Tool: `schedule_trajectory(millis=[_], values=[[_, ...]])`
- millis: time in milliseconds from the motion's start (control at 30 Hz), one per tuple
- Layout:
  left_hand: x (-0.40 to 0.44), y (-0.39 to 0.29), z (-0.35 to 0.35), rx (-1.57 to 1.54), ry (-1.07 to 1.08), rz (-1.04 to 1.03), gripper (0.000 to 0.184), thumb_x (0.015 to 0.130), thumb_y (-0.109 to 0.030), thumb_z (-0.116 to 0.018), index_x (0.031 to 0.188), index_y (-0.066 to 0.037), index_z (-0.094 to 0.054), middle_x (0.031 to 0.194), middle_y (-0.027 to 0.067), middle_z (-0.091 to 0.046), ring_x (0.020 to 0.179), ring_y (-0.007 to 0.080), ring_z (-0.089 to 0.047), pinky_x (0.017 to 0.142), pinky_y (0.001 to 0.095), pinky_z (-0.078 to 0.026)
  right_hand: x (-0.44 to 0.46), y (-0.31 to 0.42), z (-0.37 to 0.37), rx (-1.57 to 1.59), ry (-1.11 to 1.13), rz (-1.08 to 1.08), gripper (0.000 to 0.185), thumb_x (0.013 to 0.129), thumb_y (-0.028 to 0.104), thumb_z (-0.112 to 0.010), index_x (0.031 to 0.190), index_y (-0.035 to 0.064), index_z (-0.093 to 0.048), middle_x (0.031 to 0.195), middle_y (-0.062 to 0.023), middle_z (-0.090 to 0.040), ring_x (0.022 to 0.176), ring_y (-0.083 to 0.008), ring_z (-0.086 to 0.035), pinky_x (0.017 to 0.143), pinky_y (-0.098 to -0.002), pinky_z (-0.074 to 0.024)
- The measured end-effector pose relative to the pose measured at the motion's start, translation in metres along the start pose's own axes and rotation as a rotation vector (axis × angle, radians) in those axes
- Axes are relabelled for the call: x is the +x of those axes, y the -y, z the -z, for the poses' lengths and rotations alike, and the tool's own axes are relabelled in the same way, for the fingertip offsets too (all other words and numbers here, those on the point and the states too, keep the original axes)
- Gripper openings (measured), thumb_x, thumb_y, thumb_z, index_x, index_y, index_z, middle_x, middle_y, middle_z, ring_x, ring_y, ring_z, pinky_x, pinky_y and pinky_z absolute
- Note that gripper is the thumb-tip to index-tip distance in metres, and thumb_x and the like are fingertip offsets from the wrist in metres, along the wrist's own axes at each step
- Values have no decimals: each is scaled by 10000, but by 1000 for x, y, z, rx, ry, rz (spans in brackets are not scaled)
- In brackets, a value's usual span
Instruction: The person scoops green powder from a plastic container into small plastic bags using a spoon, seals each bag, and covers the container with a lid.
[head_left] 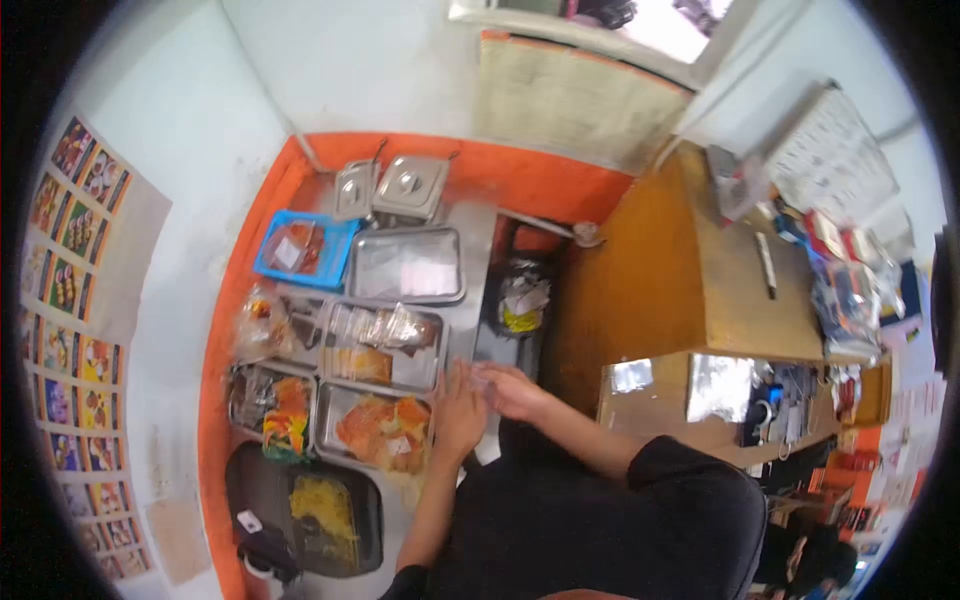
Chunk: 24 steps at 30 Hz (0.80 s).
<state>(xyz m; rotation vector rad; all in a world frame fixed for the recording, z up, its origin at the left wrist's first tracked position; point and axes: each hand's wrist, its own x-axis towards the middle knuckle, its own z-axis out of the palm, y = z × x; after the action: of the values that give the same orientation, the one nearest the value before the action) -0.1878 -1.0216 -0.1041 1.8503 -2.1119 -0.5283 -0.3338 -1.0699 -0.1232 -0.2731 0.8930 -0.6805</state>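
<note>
My left hand (460,412) is at the right edge of the steel counter, beside the trays, with its fingers close together. Next to it, my right hand (508,391) has its fingers bent around something clear, perhaps thin plastic, too small to make out. Left of my left hand stands a steel tray (322,425) with orange-red food in plastic bags (385,430). Above that, another steel tray (440,345) holds packed brown food and stacked clear packs (375,326). What lies under my left palm is hidden.
An empty steel tray (405,263), lidded steel containers (410,186) and a blue tray (345,262) stand farther back. A dark tray (368,520) with yellow food is at the lower left. A wooden cabinet (630,290) rises on the right, beside a black bin (522,290).
</note>
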Motion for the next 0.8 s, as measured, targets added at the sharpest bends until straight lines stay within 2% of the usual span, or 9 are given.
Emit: schedule_trajectory(millis=[67, 167, 200, 233, 367, 433, 633, 733, 800], values=[[18, -5, -10, -337, 110, 93, 679, 1070, -404, -488, 1591, 3, -331, 1562, 270, -453, 1453, 450, -408, 1205, 467, -309, 40, 24, 34, -348, 125, 48, 194, 1029, 191, -624, 1179, 71, -644, 1057, -36, -670, 922, -137, -617, 753, -290, -506], [21, -15, 8, -582, 402, 173, 742, 1067, -424, -527, 1610, 17, -277, 1563, 259, -467, 1445, 427, -447, 1204, 432, -344, 170, 3, 200, -627, -505, -28, 255, 997, 382, -643, 942, 135, -616, 643, 17, -485, 514, -153, -441, 466, -326, -353], [26, -18, 19, -627, 513, 177, 755, 1065, -430, -541, 1609, 20, -275, 1554, 256, -481, 1433, 416, -472, 1198, 424, -360, 249, -35, 295, -456, -514, 112, 484, 1021, 462, -620, 1245, 37, -684, 1155, -139, -694, 960, -249, -670, 761, -436, -553], [23, -18, 23, -665, 559, 212, 759, 1060, -423, -557, 1606, 24, -278, 1542, 264, -492, 1415, 405, -496, 1185, 425, -379, 202, 10, 275, -389, -517, 146, 297, 1004, 390, -619, 1015, 95, -650, 806, -56, -654, 512, -165, -468, 455, -344, -352], [-47, -2, 19, -853, 635, 527, 785, 1038, -443, -601, 1595, 26, -307, 1510, 283, -518, 1378, 376, -547, 1153, 429, -420, 289, 27, 435, -687, -680, 23, 530, 1019, 530, -553, 1241, 63, -667, 936, -108, -702, 794, -287, -633, 676, -454, -508], [-91, 10, 14, -786, 618, 702, 796, 1029, -472, -606, 1590, 20, -326, 1498, 282, -531, 1367, 377, -558, 1145, 432, -428, 309, 61, 447, -633, -743, -185, 579, 1004, 583, -546, 1246, 72, -672, 975, -83, -705, 881, -287, -648, 786, -466, -526], [-126, -10, 43, -705, 367, 954, 705, 1052, -463, -577, 1596, -75, -351, 1292, 219, -700, 1187, 360, -680, 1055, 450, -507, 322, 153, 333, -1174, -454, 236, 531, 986, 532, -563, 1191, 57, -686, 963, -102, -712, 883, -300, -663, 787, -470, -534], [-159, -2, -20, -656, 55, 956, 450, 1012, -396, -609, 1267, -31, -675, 1098, 232, -738, 1014, 406, -705, 879, 479, -546, 332, 150, 285, -1345, -254, 332, 508, 977, 506, -571, 1163, 49, -692, 958, -112, -715, 884, -306, -671, 788, -472, -539], [-176, -3, -30, -513, 320, 1052, 360, 972, -323, -631, 1147, -23, -727, 1100, 212, -741, 1003, 385, -711, 871, 475, -552, 317, 123, 261, -1452, -102, 321, 492, 971, 489, -576, 1145, 44, -697, 954, -119, -717, 885, -311, -676, 788, -473, -541]])
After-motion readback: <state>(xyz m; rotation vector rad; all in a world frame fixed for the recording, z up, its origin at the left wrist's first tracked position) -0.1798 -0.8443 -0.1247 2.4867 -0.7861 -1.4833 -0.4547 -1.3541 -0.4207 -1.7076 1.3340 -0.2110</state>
